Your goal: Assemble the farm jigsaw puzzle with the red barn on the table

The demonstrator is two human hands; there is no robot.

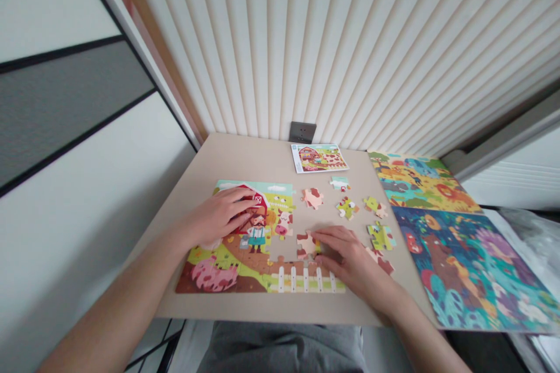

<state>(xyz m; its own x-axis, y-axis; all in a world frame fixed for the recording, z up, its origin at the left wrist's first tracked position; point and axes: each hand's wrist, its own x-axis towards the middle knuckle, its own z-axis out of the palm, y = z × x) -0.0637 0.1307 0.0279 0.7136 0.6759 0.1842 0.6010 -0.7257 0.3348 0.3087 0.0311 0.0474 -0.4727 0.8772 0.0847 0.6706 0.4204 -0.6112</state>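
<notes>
A farm jigsaw puzzle [258, 265] lies partly joined on the table, with a barn, a farmer, a pig and a white fence. My left hand [223, 213] rests over its barn part, fingers stretched out. At the gap on the puzzle's right side, my right hand [354, 259] has thumb and fingers on a brown-and-cream puzzle piece [305, 245]. That piece sits just above the fence row; whether it is locked in cannot be told. Another patched piece [382, 262] shows partly from beneath the right hand.
Loose pieces lie to the right: a cow-patch piece [312, 198], a sky piece [340, 183] and several green ones [380, 236]. A picture card [319, 158] lies by the wall. Two finished puzzles, a safari one [420, 180] and a dark forest one [476, 268], lie at the right.
</notes>
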